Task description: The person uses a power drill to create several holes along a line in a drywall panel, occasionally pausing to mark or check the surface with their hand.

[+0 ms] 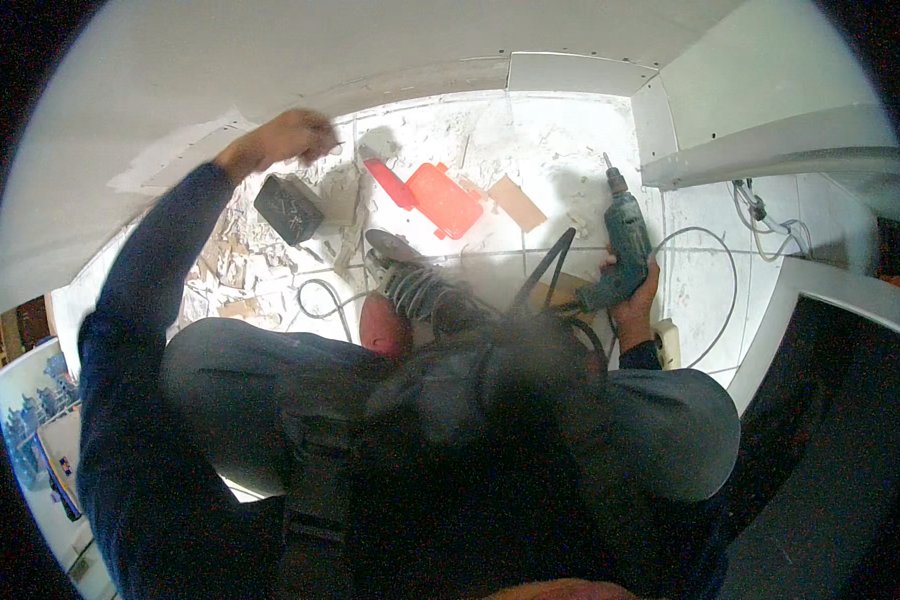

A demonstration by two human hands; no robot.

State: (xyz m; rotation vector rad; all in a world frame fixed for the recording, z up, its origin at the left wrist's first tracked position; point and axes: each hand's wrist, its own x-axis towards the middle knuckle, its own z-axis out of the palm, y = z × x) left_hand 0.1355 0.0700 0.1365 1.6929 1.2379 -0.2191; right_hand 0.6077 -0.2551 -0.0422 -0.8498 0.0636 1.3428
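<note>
My right hand grips a dark green power drill from the side, its bit pointing away toward the far wall. At the far left my left hand is raised near the wall, slightly blurred, with its fingers curled in; a small light speck shows at the fingertips, too small to name. Below that hand sits a black box on the floor. An orange-red plastic case lies in the middle, with a narrower red piece beside it. To their right rests a brown cardboard piece.
Plaster scraps litter the tiled floor at left. My shoe stands mid-floor beside a red rounded object. A dark cable loops at right, near a cream socket block. White-framed dark panel leans at right.
</note>
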